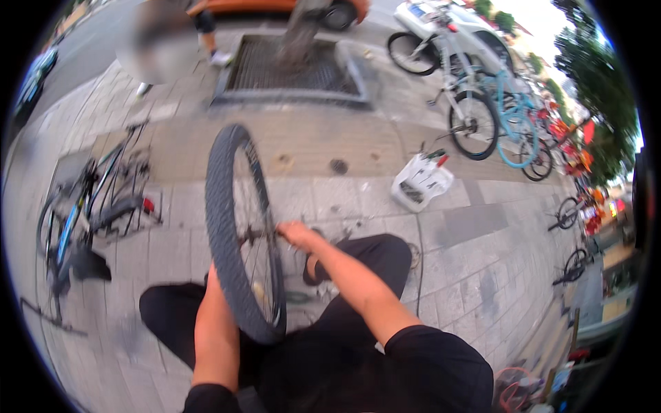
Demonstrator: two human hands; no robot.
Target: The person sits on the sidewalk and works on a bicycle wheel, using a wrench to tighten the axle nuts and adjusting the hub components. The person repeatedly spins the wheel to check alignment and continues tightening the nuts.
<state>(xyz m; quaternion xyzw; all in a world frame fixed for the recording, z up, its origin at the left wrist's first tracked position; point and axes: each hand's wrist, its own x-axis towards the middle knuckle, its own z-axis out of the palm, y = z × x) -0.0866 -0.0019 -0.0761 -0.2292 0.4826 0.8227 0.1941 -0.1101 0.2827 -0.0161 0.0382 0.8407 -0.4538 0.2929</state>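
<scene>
Wheel held upright for hub access.
The black-tyred spoked bicycle wheel (242, 234) stands between the knees; right hand (297, 234) fingers close at the hub axle. Left hand sits hidden behind the tyre, grip state indeterminate, likely steadying it.

Daylight outdoors, soft and even, so probably overcast or late in the day; the sky (544, 17) at top right is blown out to white. Shadows are weak, just a faint dark patch under the overturned bike (82, 213) on the left. Heavy fisheye: the pavement (475, 241) lines curve hard toward the rim and the corners go black. Overall it's a bit soft with motion smear, worst on the tree trunk (303, 31) and the person up top (165, 41). The bicycle wheel (237, 234) in the centre is reasonably sharp, though its tread looks slightly streaked.
</scene>
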